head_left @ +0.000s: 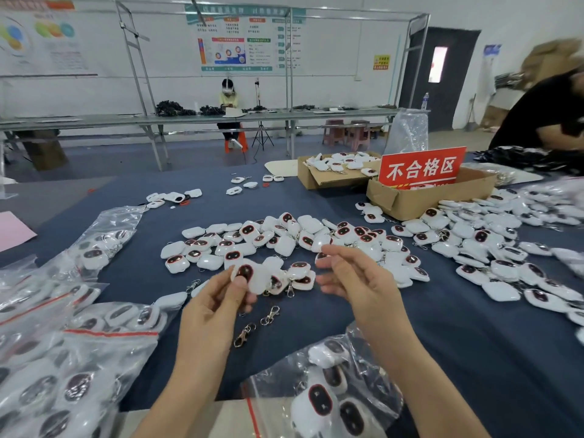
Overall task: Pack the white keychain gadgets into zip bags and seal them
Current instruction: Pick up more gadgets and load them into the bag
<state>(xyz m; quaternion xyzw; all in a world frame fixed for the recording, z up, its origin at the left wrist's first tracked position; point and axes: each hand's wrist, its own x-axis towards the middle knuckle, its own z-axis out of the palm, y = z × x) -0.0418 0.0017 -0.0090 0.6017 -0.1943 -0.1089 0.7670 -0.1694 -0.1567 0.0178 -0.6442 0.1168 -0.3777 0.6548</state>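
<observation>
Filled bags: zip bags [63, 343] are lying stuffed at the left of the table [442, 343]; these look done.
Left hand: the left hand [218, 305] is keeping its grip pinched on a bunch of white gadgets [252, 276] above the table.
Open bag: a part-filled bag [331, 390] is lying between the forearms, apparently unsealed.
Right hand: the right hand [357, 279] is hovering beside the bunch, grip loose and empty.
Loose heap: many unbagged gadgets [502, 270] are covering the table rightward.
Progress: probably well under halfway.
</observation>
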